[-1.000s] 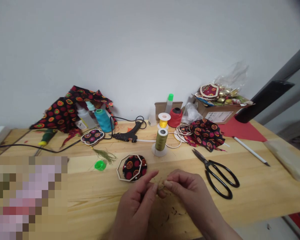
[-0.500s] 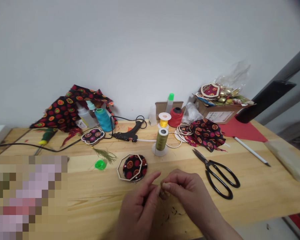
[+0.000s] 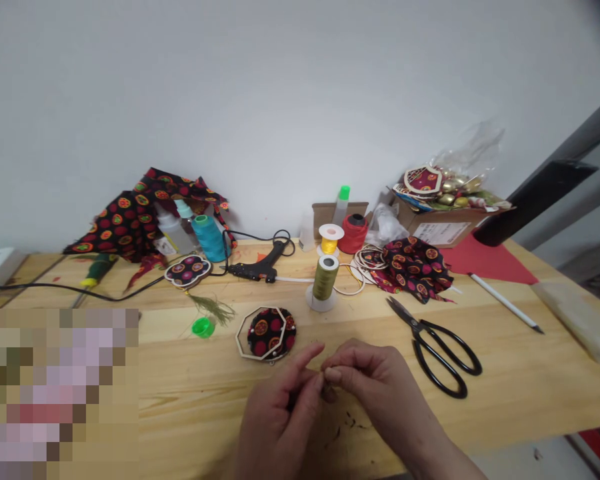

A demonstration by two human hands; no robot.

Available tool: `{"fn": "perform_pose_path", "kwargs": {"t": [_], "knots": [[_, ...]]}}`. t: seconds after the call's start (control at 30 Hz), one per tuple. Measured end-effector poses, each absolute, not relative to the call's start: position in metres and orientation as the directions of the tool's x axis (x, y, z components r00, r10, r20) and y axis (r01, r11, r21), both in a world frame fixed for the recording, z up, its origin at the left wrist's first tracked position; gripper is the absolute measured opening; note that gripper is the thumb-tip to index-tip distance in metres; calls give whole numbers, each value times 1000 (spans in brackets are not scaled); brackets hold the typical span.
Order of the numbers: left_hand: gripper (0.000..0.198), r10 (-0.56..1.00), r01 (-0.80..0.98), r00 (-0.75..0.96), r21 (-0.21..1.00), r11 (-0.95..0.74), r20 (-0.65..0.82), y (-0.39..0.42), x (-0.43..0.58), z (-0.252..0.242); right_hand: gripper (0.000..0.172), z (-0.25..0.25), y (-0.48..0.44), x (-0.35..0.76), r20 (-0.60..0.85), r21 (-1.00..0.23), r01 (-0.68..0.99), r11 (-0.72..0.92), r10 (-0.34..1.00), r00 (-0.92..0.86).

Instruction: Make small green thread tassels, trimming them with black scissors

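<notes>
My left hand (image 3: 285, 407) and my right hand (image 3: 373, 380) meet fingertip to fingertip above the front of the wooden table. Both are closed in a pinch, the left index finger sticking out. What lies between the fingertips is too small and hidden to name. Just beyond them rests a round patterned fabric piece (image 3: 265, 337) with a wooden octagon frame (image 3: 240, 327) lying over it. Behind my hands stands a spool of olive green thread (image 3: 325, 279). Black-handled scissors (image 3: 437, 350) lie to the right, blades apart a little.
A glue gun (image 3: 260, 268), teal thread cone (image 3: 211, 239), yellow spool (image 3: 330, 241) and red thread cone (image 3: 354, 233) stand toward the wall. A green cap (image 3: 203, 327) lies near a tasselled fabric ornament (image 3: 187, 271). Patterned cloth (image 3: 420, 270), a white pencil (image 3: 505, 303) and a filled cardboard box (image 3: 443, 227) are at right.
The view has shifted very slightly, so the table things sit a touch farther right. My two hands keep almost the same pinched pose, fingertips together.
</notes>
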State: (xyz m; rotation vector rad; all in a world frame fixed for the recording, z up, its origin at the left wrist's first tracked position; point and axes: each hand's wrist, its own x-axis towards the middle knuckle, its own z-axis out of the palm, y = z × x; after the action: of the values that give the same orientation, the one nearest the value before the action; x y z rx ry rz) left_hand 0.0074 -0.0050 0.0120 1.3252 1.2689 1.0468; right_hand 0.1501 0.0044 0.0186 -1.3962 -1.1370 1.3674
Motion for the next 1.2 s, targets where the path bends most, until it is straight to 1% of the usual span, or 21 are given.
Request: {"fn": "perform_pose_path", "kwargs": {"t": [0.37, 0.53, 0.63, 0.8, 0.9, 1.03, 1.2], "knots": [[30, 994, 146, 98, 989, 38, -53, -6, 7, 10, 17, 18, 3, 150, -231, -973, 7, -231, 973, -29], [31, 991, 144, 120, 989, 45, -63, -5, 8, 12, 17, 19, 3, 149, -261, -952, -141, -272, 961, -97], [31, 990, 149, 117, 987, 54, -72, -5, 8, 13, 15, 20, 4, 147, -252, -945, -189, -267, 962, -101], [31, 991, 139, 112, 989, 56, -72, -5, 8, 14, 16, 18, 3, 146, -236, -958, -158, -240, 971, -39], [30, 988, 118, 112, 989, 92, -105, -4, 6, 12, 15, 16, 3, 148, -223, -964, -156, -217, 975, 21], [26, 974, 160, 190, 983, 95, -125, 0, 2, 8, 13, 18, 4, 154, -193, -973, -151, -175, 975, 107], [24, 955, 161, 240, 977, 140, -176, 1, 1, 5, 12, 25, 8, 159, -160, -980, -140, -140, 977, 143]]}}
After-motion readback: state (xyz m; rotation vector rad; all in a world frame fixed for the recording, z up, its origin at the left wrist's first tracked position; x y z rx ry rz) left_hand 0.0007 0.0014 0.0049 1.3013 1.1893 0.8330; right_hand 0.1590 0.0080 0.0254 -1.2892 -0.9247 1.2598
